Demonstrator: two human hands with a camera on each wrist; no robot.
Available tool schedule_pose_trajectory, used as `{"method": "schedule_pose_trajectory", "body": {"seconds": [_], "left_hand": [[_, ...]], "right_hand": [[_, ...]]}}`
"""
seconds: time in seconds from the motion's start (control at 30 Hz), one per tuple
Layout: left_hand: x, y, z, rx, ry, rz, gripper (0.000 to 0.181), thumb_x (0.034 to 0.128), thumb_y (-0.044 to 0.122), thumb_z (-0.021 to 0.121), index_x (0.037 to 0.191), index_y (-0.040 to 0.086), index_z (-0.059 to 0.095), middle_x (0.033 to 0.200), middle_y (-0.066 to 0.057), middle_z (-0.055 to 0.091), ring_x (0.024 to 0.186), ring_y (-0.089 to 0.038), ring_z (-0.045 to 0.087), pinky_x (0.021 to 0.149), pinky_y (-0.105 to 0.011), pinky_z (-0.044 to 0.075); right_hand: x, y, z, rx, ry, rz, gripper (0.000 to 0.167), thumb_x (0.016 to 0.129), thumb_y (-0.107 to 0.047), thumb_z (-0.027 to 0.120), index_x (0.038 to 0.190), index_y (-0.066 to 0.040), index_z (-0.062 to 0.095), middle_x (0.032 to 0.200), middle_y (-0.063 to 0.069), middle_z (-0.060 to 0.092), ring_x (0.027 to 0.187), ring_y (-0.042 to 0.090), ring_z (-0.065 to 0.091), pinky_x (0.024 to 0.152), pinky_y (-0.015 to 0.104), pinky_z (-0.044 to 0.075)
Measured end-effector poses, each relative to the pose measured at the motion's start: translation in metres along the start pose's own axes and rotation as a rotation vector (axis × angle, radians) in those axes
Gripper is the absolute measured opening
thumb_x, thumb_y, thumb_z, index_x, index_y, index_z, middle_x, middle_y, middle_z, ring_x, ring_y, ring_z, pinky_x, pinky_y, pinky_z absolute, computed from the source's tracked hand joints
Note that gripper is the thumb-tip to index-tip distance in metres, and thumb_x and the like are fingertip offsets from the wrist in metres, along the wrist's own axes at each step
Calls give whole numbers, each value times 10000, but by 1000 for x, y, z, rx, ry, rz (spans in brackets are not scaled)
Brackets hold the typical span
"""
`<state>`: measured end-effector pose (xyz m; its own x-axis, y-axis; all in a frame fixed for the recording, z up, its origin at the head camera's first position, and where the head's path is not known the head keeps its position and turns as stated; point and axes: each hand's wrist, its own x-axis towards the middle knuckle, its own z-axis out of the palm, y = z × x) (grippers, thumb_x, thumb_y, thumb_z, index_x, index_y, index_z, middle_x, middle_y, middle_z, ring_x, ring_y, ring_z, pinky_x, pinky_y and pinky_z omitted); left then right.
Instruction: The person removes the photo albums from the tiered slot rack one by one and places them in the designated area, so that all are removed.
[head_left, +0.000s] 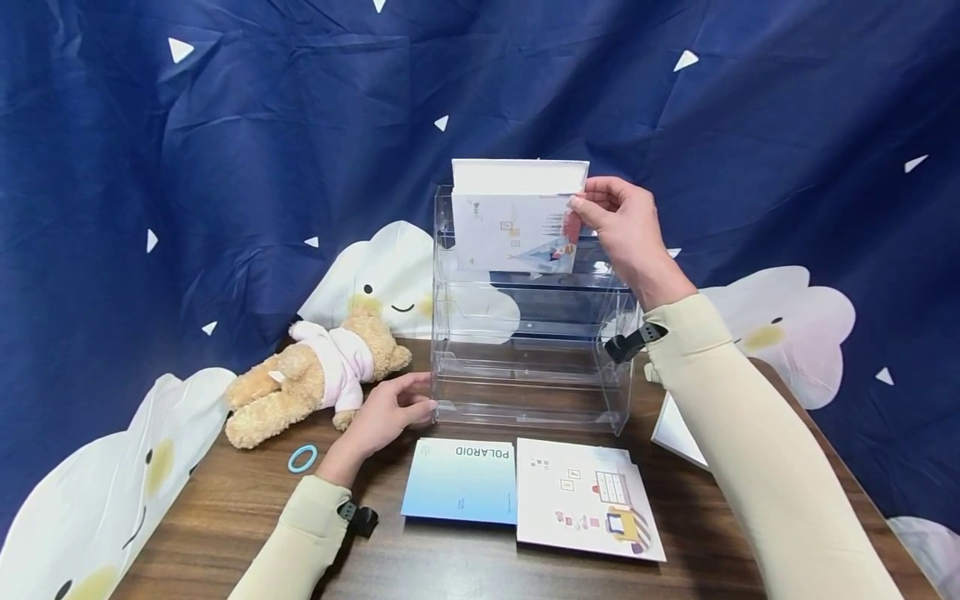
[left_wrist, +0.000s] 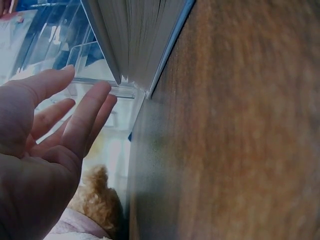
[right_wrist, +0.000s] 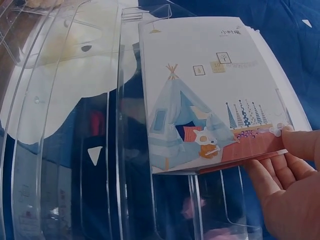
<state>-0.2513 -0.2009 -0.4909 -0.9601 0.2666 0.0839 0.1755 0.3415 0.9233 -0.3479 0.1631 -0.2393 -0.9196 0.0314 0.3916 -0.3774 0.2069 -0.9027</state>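
Observation:
My right hand (head_left: pixel 618 225) pinches the right edge of a white book (head_left: pixel 510 237), thumb on the front and fingers behind. A tent and a small animal are drawn on its cover (right_wrist: pixel 200 95). The book stands at the top tier of a clear tiered rack (head_left: pixel 525 367); in the right wrist view its lower edge is by the clear plastic, and whether it rests there I cannot tell. At the rack's lower left side is my left hand (head_left: pixel 390 412), fingertips at the panel, holding nothing. The left wrist view shows its fingers (left_wrist: pixel 85 117) loosely extended.
In front of the rack lie a blue book (head_left: pixel 461 483) marked POLAROID and a white book (head_left: pixel 585 500) with a bus picture. A teddy bear (head_left: pixel 315 375) and a blue ring (head_left: pixel 302 458) are on the left. Another white item (head_left: pixel 678 433) lies partly behind my right arm.

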Motion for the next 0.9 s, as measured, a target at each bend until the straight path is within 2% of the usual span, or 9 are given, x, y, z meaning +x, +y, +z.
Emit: {"method": "schedule_pose_trajectory", "body": {"seconds": [0.23, 0.63, 0.9], "left_hand": [[-1, 0, -1, 5, 2, -4, 586, 1061, 126, 779, 1595, -7, 578, 1421, -273, 740, 1127, -342, 822, 884, -299, 690], [-2, 0, -2, 15, 5, -17, 593, 1063, 135, 781, 1603, 6, 574, 1438, -260, 737, 1137, -315, 820, 901, -313, 691], [0, 1, -1, 23, 4, -15, 586, 1068, 135, 772, 1604, 7, 574, 1406, -255, 753, 1108, -287, 827, 892, -311, 692]], "right_hand": [[-2, -8, -4, 20, 14, -2, 254, 1069, -113, 763, 1305, -25, 728, 1045, -68, 679, 1013, 82, 659, 905, 144, 600], [-15, -15, -11, -31, 30, -4, 274, 1063, -140, 779, 1305, -20, 735, 1018, -100, 695, 1000, 78, 657, 896, 133, 583], [-25, -13, -25, -65, 38, 5, 321, 1066, -183, 783, 1347, -40, 729, 1043, -122, 702, 1017, 63, 668, 896, 118, 579]]}}
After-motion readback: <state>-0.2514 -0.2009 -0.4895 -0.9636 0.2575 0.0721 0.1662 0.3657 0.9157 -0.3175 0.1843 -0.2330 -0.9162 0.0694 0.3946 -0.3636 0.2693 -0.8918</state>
